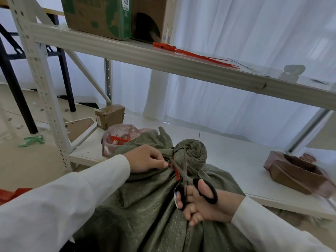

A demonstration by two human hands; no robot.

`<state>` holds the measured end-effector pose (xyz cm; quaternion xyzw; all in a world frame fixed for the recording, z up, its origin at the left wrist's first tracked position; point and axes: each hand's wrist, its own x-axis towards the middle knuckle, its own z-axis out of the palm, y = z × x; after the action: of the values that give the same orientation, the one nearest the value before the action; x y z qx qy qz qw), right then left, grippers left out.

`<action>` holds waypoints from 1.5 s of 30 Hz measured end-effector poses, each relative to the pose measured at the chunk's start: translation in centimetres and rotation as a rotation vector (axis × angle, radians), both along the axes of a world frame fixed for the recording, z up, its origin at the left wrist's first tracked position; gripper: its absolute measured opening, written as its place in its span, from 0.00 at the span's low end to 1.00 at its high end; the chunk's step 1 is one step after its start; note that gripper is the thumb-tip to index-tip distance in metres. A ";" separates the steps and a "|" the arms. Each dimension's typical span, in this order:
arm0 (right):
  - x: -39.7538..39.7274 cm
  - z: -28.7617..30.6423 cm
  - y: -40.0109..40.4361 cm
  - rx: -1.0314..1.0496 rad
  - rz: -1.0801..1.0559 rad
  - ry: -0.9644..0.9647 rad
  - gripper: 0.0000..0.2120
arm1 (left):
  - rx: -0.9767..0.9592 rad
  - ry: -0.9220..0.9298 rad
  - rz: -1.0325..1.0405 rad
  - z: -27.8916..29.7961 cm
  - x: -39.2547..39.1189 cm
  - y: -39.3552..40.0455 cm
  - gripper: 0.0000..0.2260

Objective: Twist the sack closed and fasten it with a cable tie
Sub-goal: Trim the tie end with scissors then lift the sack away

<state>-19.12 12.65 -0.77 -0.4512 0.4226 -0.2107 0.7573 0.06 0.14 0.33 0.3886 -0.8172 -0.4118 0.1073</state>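
Observation:
A green woven sack [145, 202] fills the lower middle, its neck twisted into a knob [192, 153]. A red cable tie [176, 170] circles the neck just below the knob. My left hand [147, 159] pinches the tie's free end at the left of the neck. My right hand [200, 204] holds black-handled scissors [183, 170], thumb through one loop, with the blades parted around the red tie's tail beside the neck.
The sack leans against a white metal rack; its lower shelf [236, 160] carries a small cardboard box [110, 116], a pink bag of red ties [118, 138] and a brown box [298, 174]. Spare red ties [196, 55] and a carton [98, 15] lie on the upper shelf.

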 end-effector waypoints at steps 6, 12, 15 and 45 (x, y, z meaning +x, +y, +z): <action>-0.4 -0.9 0.2 0.068 0.021 0.055 0.41 | 0.031 0.006 -0.034 -0.2 -0.6 0.1 0.10; 0.0 -1.1 0.1 0.092 0.001 0.151 0.42 | 0.288 0.166 -0.002 -0.6 -0.6 -0.3 0.14; 0.4 -1.4 -0.1 0.048 -0.054 0.158 0.42 | 0.398 0.260 0.015 -0.7 -0.8 -0.2 0.13; 2.5 0.7 -0.3 -0.140 -0.190 0.418 0.17 | 0.611 0.370 0.212 -0.5 1.7 -1.7 0.09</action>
<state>-16.63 12.38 -0.06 -0.4947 0.5950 -0.2118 0.5970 1.77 -1.52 -0.19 0.4041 -0.5787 -0.6866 0.1742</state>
